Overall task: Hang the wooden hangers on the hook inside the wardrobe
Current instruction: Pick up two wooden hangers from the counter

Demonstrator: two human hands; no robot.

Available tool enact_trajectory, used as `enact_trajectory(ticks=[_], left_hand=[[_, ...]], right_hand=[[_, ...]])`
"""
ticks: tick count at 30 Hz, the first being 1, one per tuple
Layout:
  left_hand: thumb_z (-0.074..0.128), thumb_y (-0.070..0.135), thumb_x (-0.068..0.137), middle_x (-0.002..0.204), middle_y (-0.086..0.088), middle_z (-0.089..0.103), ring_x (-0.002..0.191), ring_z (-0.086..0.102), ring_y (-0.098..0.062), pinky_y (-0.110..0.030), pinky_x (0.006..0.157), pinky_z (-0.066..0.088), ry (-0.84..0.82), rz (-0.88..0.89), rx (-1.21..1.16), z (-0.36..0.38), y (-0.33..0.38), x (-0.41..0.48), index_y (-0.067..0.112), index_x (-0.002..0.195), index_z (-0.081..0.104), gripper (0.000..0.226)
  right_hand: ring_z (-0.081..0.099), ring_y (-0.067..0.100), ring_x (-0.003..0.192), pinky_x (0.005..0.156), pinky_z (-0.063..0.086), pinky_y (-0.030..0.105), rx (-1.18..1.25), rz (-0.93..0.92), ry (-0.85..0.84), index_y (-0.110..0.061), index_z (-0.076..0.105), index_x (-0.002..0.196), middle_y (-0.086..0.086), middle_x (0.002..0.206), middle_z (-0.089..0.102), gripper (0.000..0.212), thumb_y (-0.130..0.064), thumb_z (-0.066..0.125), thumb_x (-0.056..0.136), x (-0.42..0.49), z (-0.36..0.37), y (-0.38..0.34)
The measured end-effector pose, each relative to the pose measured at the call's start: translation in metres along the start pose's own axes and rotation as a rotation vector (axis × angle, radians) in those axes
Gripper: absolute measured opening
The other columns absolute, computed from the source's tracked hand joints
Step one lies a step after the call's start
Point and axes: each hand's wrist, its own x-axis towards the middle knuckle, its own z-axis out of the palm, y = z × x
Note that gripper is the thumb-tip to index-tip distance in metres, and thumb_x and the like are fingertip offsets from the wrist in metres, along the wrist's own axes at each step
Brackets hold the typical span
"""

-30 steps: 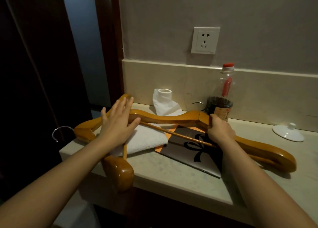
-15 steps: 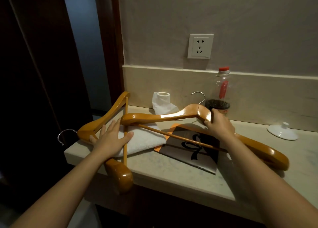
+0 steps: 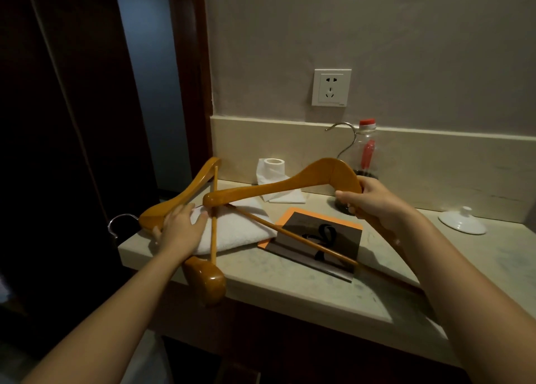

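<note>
Dim, warm light; wide-angle edge distortion

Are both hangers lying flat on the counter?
No, the right hand grips one hanger near its middle and holds that part tilted up off the counter.

Legible text: none.
Card (image 3: 345, 232), centre of frame: black ribbon-shaped emblem on a grey panel with an orange border, no wording readable.
Socket (image 3: 331, 87), upper centre: small mark at its lower right corner, too small to read.
Bottle (image 3: 367, 148), right of centre: red band, no lettering discernible.
</note>
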Motion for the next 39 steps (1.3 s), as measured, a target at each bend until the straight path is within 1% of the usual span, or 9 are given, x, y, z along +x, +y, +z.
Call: enact_trajectory(ticks=[6,10,14,21,26,29,32,35,39], left_hand=[[0.041,0.043,0.093,0.156,-0.021,0.002,0.144,0.004,-0.040,-0.056,0.116,0.012,-0.019,-0.240,0.093,-0.006,-0.007,-0.011,0.019,0.148,0.013,0.066],[0.048,0.047,0.088,0.150,-0.024,0.021,0.137,0.024,-0.041,-0.053,0.111,0.027,-0.075,-0.347,-0.026,-0.009,-0.015,-0.011,0.017,0.146,0.012,0.075],[0.060,0.049,0.081,0.152,-0.021,0.023,0.138,0.025,-0.041,-0.054,0.112,0.028,-0.076,-0.400,-0.117,-0.013,-0.021,-0.001,0.017,0.148,0.001,0.095],[0.061,0.011,0.080,0.126,-0.020,0.050,0.111,0.053,-0.041,-0.053,0.092,0.049,0.026,-0.449,-0.294,-0.020,-0.013,0.002,0.032,0.142,0.012,0.082],[0.062,-0.001,0.082,0.140,-0.016,0.043,0.118,0.051,-0.040,-0.055,0.096,0.047,0.191,-0.451,-0.592,-0.031,-0.009,0.001,0.032,0.147,0.006,0.092],[0.067,0.003,0.080,0.129,-0.014,0.055,0.111,0.058,-0.032,-0.045,0.091,0.050,0.215,-0.528,-0.841,-0.037,-0.002,-0.004,0.013,0.144,0.026,0.077],[0.064,0.001,0.083,0.098,-0.014,0.069,0.081,0.067,-0.018,-0.026,0.070,0.056,0.139,-0.541,-1.199,-0.048,0.008,-0.010,-0.002,0.113,0.059,0.031],[0.063,0.006,0.085,0.083,-0.009,0.069,0.066,0.068,-0.010,-0.015,0.050,0.054,0.108,-0.522,-1.351,-0.060,0.015,-0.015,-0.001,0.105,0.063,0.020],[0.063,0.013,0.086,0.070,-0.002,0.069,0.049,0.065,-0.005,-0.014,0.047,0.053,0.088,-0.467,-1.384,-0.077,0.026,-0.027,0.006,0.090,0.066,0.008]], right_hand=[[0.057,0.019,0.075,0.065,0.048,0.027,0.040,-0.008,0.017,-0.014,0.055,0.102,0.006,0.083,0.057,0.018,-0.027,0.059,0.089,0.002,0.014,-0.013],[0.054,0.016,0.070,0.059,0.046,0.026,0.101,-0.006,-0.009,-0.015,0.054,0.100,0.005,0.082,0.056,0.015,-0.026,0.059,0.090,0.003,0.028,-0.024],[0.053,0.016,0.069,0.056,0.043,0.026,0.152,0.029,-0.045,-0.012,0.051,0.108,0.005,0.082,0.054,0.024,-0.026,0.059,0.090,0.006,0.051,-0.031],[0.051,0.015,0.072,0.060,0.045,0.024,0.125,0.043,-0.064,-0.015,0.045,0.110,0.004,0.086,0.053,0.026,-0.028,0.057,0.091,0.015,0.074,-0.035],[0.051,0.015,0.074,0.059,0.043,0.024,0.109,0.035,-0.045,-0.011,0.045,0.122,0.005,0.091,0.053,0.038,-0.029,0.057,0.091,0.015,0.075,-0.038],[0.051,0.015,0.073,0.059,0.044,0.024,0.108,0.032,-0.033,-0.010,0.046,0.123,0.004,0.087,0.052,0.039,-0.029,0.057,0.091,0.013,0.074,-0.040],[0.052,0.015,0.073,0.059,0.045,0.023,0.106,0.022,-0.034,-0.009,0.050,0.118,0.004,0.087,0.054,0.035,-0.029,0.057,0.090,0.010,0.073,-0.044],[0.054,0.016,0.071,0.060,0.046,0.024,0.148,0.033,-0.048,-0.007,0.054,0.109,0.005,0.084,0.056,0.031,-0.029,0.059,0.089,0.005,0.071,-0.049],[0.054,0.015,0.065,0.061,0.047,0.027,0.214,0.058,-0.105,-0.004,0.059,0.099,0.008,0.079,0.057,0.029,-0.030,0.061,0.087,-0.003,0.069,-0.060]])
